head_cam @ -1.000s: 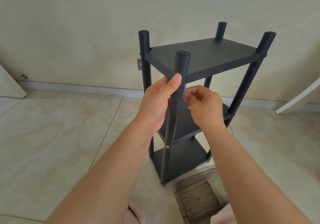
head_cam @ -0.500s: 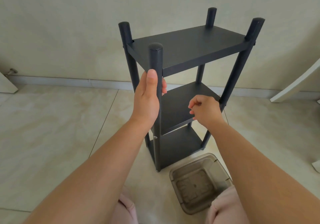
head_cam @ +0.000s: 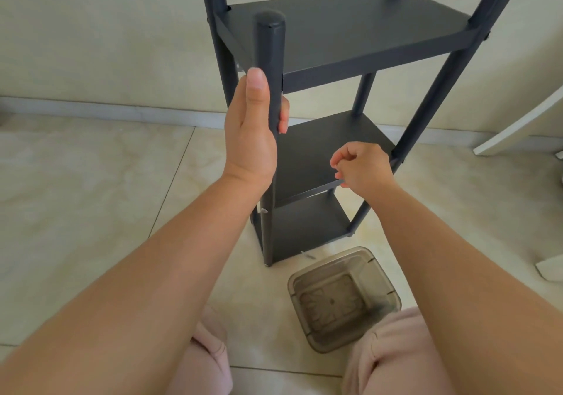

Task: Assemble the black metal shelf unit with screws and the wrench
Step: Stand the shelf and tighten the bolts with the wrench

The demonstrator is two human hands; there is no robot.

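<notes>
The tall black metal shelf unit with three flat shelves and four round posts (head_cam: 344, 31) stands upright on the pale tiled floor (head_cam: 76, 199) at centre frame, close to the cream wall. It looks rigid and probably fairly light for its height, so it could tip if pushed high up; the smooth painted posts seem best taken by wrapping round one, as happens here. The left hand (head_cam: 251, 129) grips the near front post just below the top shelf, thumb pointing up along it and fingertips showing round the far side, forearm reaching up from the lower left. The right hand (head_cam: 362, 167) sits lower, by the front edge of the middle shelf, fingers curled in a pinch; whether it holds a screw I cannot tell. A translucent brown square plastic container (head_cam: 342, 298) rests on the floor near the base.
</notes>
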